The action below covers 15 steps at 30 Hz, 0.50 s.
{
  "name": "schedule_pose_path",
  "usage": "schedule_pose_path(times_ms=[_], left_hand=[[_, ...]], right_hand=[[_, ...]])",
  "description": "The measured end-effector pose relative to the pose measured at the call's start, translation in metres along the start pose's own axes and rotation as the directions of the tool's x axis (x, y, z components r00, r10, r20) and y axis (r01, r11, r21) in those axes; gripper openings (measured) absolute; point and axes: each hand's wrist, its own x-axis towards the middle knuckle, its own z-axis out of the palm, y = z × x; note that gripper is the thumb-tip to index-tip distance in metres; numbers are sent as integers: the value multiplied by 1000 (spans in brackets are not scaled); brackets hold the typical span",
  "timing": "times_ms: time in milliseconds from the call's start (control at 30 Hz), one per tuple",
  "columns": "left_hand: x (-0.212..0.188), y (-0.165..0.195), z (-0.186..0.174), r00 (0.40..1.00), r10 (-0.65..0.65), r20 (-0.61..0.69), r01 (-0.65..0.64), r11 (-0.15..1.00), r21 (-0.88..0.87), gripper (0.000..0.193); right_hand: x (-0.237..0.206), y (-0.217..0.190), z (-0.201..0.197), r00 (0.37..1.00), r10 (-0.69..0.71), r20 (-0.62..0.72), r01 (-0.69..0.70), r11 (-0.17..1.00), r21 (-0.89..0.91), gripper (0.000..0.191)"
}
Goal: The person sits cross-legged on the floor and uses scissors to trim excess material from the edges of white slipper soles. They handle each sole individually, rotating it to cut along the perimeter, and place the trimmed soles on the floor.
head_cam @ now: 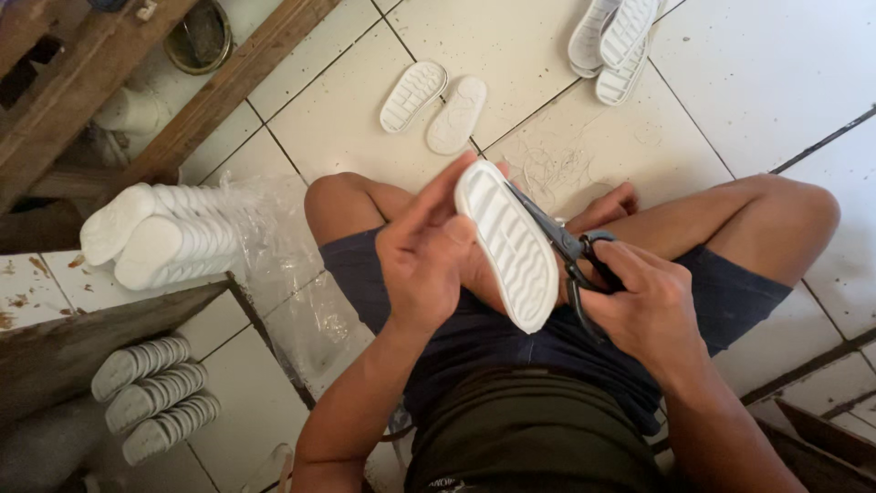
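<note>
Two hands work over the lap; the left hand (422, 265) pinches a white shoe sole (506, 245), the right hand (643, 306) grips scissors (566, 248) at its edge; best to snip slowly, hugging the rim.

One package shows plainly: a clear plastic bag (274, 228), crumpled and glossy, lying on the floor tiles just beside the person's left knee (333, 196) on its outer side. It trails from the knee down along the thigh. Its open end wraps the near end of a stack of white soles (160, 237), which lies farther out from the knee. Well beyond the knee, toward the top left corner, sits a round, dull metal tin (198, 35) between wooden beams; it may be a can, the view is too poor to tell. No signs or screens.
</note>
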Motion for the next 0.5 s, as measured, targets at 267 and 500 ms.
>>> schedule_pose_path(times_ms=[267,500], left_hand=[[-10,-2,-5,989,-135,-55,134,991,-29,47],[-3,31,2,933,-337,125,359,893,-271,44]], right_hand=[[20,-11,-18,995,-94,34,97,989,-116,28],[22,-7,-31,981,-144,133,169,964,-204,23]])
